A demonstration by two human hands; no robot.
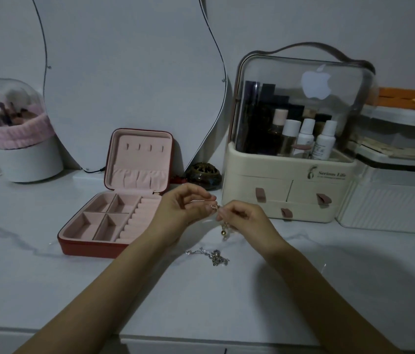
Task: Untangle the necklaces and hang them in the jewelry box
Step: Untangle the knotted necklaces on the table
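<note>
My left hand and my right hand meet above the white tabletop, each pinching part of a thin gold necklace. Its round gold pendant dangles under my right hand. A tangled silver necklace lies on the table just below my hands. The red jewelry box stands open to the left, its pink lid upright with a row of small hooks that hold nothing.
A cream cosmetics organizer with a clear cover stands behind my right hand. A dark round burner sits beside the box lid. A mirror leans at the back, a brush holder far left, white containers far right.
</note>
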